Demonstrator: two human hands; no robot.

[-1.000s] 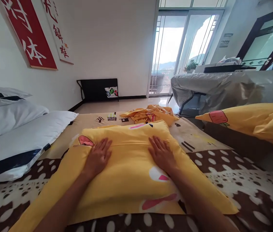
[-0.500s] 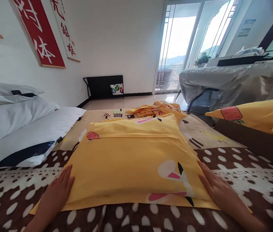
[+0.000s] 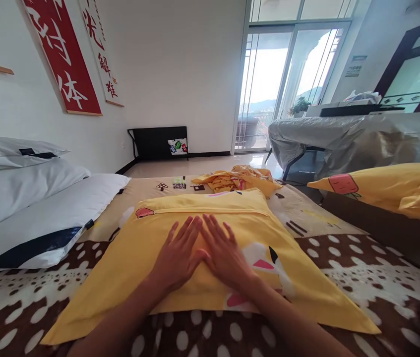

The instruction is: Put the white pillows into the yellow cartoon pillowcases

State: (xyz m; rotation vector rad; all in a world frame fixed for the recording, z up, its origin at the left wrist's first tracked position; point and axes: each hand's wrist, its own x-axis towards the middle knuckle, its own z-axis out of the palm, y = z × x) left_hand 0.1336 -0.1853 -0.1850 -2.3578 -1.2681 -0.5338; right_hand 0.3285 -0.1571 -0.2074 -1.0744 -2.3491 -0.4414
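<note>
A pillow (image 3: 120, 267) in a yellow case lies flat in front of me, its flap seam running across the far part. White, pink and black cartoon shapes mark its right side. Both hands rest on the middle of it, palms down and side by side. My left hand (image 3: 180, 255) is open with fingers stretched away from me. My right hand (image 3: 224, 253) is open too, its fingers angled toward the left ones. The two thumbs touch or overlap near the pillow's centre. My forearms cover part of the near edge.
A brown and white patterned blanket (image 3: 195, 334) lies beneath. White pillows (image 3: 38, 213) are stacked at left. Crumpled yellow cloth (image 3: 239, 178) lies beyond the pillow. Another yellow pillow (image 3: 381, 186) is at right, near a plastic-covered table (image 3: 306, 131). A black folded panel (image 3: 153, 141) leans against the wall.
Both hands have moved inward from the pillow's left and right sides to its middle. The view has tilted up slightly. The pillow stays in place.
</note>
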